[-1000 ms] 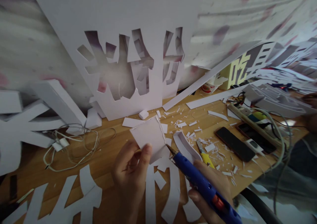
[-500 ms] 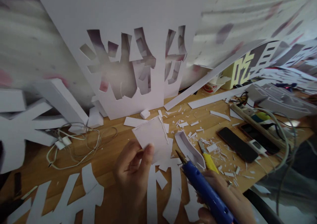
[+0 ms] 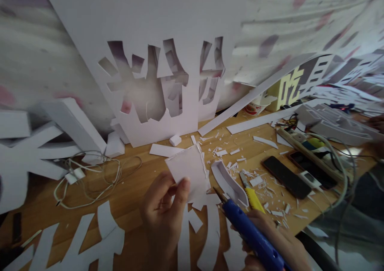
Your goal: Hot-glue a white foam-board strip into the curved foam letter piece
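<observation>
My left hand [image 3: 165,207] pinches a small white foam-board piece [image 3: 190,171] between thumb and fingers above the table. A whitish bead of glue runs along its top and right edges. My right hand [image 3: 276,235] is wrapped round a blue glue gun [image 3: 249,231], whose dark pointed nozzle is near the piece's lower right corner, apart from it. Just right of the nozzle stands a curved white foam-board part [image 3: 229,183] with raised walls. A yellow utility knife [image 3: 253,197] lies beyond my right hand. Flat cut-out strips [image 3: 210,235] lie below the held piece.
A white board [image 3: 177,131] with cut-out character shapes leans at the back. White cables [image 3: 90,179] and cut letters [image 3: 15,163] are at left. Phones [image 3: 286,177], a power strip [image 3: 309,151] and scraps lie at right. Another person's hand [image 3: 376,123] shows at the right edge.
The held foam-board piece has shifted slightly right and down with my left hand, tilting a little. The glue gun stays almost in place.
</observation>
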`<state>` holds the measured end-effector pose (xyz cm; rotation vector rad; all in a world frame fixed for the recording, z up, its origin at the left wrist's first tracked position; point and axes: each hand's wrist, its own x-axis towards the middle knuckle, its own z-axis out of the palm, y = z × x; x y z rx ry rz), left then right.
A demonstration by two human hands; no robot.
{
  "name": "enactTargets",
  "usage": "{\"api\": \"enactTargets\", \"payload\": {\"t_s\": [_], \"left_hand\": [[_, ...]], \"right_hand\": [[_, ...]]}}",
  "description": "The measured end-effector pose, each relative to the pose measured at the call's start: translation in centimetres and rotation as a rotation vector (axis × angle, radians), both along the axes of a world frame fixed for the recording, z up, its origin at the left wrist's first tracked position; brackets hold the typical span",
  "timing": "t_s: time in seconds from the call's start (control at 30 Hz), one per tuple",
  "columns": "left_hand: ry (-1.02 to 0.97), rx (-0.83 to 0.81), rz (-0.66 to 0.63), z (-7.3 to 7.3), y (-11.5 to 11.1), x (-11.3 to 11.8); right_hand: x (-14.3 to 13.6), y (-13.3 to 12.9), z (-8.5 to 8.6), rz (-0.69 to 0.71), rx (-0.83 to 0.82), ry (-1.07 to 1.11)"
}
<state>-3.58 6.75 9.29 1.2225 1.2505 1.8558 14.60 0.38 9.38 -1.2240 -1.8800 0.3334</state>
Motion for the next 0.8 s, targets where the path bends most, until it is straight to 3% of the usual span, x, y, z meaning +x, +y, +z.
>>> {"api": "enactTargets", "payload": {"t_s": [0.07, 0.2, 0.43, 0.6, 0.8], "left_hand": [[-0.032, -0.037, -0.002, -0.1, 0.0, 0.2], [-0.008, -0.024, -0.013, -0.2, 0.0, 0.3], [-0.038, -0.087, -0.014, 0.6, -0.7, 0.4], [-0.001, 0.024, -0.049, 0.3, -0.4, 0.0], [-0.007, 0.039, -0.026, 0.1, -0.3, 0.0]], "right_hand": [[-0.3, 0.3, -0.3, 0.037, -0.009, 0.047], [-0.6, 0.6, -0.7, -0.037, 0.01, 0.068], [-0.2, 1.2, -0.9, 0.026, 0.011, 0.017], [-0.1, 1.2, -0.9, 0.045, 0.027, -0.03], [-0.3, 1.1, -0.7, 0.021, 0.036, -0.033]]}}
